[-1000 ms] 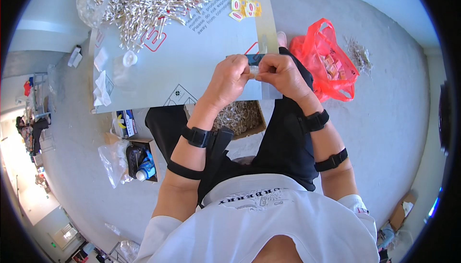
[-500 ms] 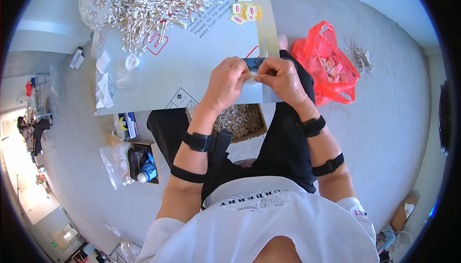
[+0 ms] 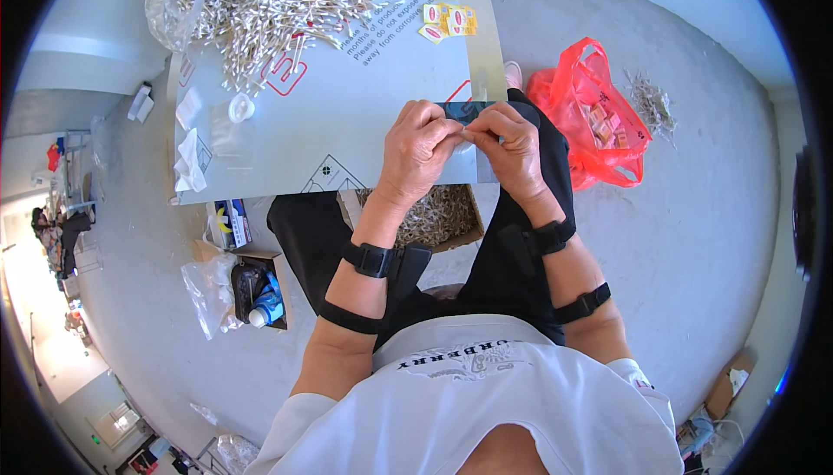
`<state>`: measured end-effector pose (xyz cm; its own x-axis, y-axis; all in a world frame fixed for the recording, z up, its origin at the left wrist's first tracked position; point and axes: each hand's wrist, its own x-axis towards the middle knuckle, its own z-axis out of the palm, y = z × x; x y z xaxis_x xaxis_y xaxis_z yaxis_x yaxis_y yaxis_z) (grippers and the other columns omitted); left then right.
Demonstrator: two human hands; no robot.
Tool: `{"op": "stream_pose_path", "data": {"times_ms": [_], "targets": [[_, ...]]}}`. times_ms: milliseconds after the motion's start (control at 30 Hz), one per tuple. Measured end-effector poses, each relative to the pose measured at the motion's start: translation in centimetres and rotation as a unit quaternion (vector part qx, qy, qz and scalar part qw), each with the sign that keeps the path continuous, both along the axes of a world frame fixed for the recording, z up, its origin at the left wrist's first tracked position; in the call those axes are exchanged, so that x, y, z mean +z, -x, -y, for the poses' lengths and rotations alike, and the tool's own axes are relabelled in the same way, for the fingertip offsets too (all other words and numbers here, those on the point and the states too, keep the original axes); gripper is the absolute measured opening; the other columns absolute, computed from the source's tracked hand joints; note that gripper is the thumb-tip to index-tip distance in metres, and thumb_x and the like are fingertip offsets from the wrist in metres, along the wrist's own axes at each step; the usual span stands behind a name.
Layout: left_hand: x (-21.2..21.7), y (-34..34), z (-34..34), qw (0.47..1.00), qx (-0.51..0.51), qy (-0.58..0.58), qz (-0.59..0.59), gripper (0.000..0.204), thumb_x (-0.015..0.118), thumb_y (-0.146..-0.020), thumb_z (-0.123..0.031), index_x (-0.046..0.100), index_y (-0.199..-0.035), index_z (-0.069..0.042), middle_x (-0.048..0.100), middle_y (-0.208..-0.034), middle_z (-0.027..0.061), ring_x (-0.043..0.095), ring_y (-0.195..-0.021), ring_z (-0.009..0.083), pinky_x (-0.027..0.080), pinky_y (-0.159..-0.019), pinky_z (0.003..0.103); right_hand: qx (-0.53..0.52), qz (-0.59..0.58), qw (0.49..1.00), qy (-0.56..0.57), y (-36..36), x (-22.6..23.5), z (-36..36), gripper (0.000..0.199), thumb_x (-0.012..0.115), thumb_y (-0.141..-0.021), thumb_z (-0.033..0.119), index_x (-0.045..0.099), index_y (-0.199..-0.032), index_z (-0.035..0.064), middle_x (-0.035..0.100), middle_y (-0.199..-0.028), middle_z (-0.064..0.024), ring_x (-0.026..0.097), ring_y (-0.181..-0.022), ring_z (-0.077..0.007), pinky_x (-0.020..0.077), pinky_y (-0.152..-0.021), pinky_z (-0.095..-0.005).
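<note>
Close together over the table's [image 3: 330,119] near right part, my left hand [image 3: 416,150] and my right hand [image 3: 510,147] meet at the fingertips. Both pinch with thumb and forefinger, and what lies between them is too small to make out. Something pale and see-through shows just below the fingertips. A dark patch [image 3: 464,111] on the table lies behind them. At the far left is a big heap of thin white-tipped sticks like cotton swabs [image 3: 269,15], partly in a clear plastic bag [image 3: 173,6]. Small yellow-and-white packets [image 3: 447,19] lie at the far right.
A round white lid-like piece [image 3: 241,109] and crumpled white tissue [image 3: 189,163] lie at the table's left. Below the near edge, a cardboard box [image 3: 473,236] holds many thin pieces. A red plastic bag [image 3: 573,85] with small boxes stands on the floor at right, beside a scattered stick pile [image 3: 649,106].
My fingertips have come closer together and shifted slightly. My right hand has turned a little and moved left; both hands still pinch.
</note>
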<state>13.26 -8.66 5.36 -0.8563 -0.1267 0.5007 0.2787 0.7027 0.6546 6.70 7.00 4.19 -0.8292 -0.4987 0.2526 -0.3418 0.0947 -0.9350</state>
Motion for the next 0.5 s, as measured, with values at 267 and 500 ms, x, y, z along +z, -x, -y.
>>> {"op": "stream_pose_path", "data": {"times_ms": [267, 500], "targets": [[0.2, 0.2, -0.5, 0.995, -0.004, 0.088, -0.046, 0.017, 0.069, -0.065, 0.007, 0.060, -0.077, -0.002, 0.057, -0.081, 0.0072, 0.057, -0.078, 0.0276, 0.050, -0.065, 0.038, -0.003, -0.195, 0.981, -0.023, -0.4, 1.0, 0.7, 0.009, 0.068, -0.078, -0.004, 0.061, -0.082, 0.0008, 0.055, -0.077, -0.0112, 0.059, -0.071, -0.0306, 0.0482, -0.062, -0.0365], [0.2, -0.6, 1.3, 0.993, 0.024, 0.111, -0.027, 0.017, 0.063, -0.065, 0.008, 0.054, -0.075, -0.002, 0.053, -0.080, 0.0100, 0.055, -0.078, 0.0301, 0.049, -0.067, 0.040, -0.008, -0.155, 0.988, -0.020, -0.5, 0.8, 0.6, 0.010, 0.068, -0.077, -0.005, 0.061, -0.081, 0.0008, 0.055, -0.078, -0.0119, 0.059, -0.072, -0.0314, 0.0483, -0.063, -0.0376]]}}
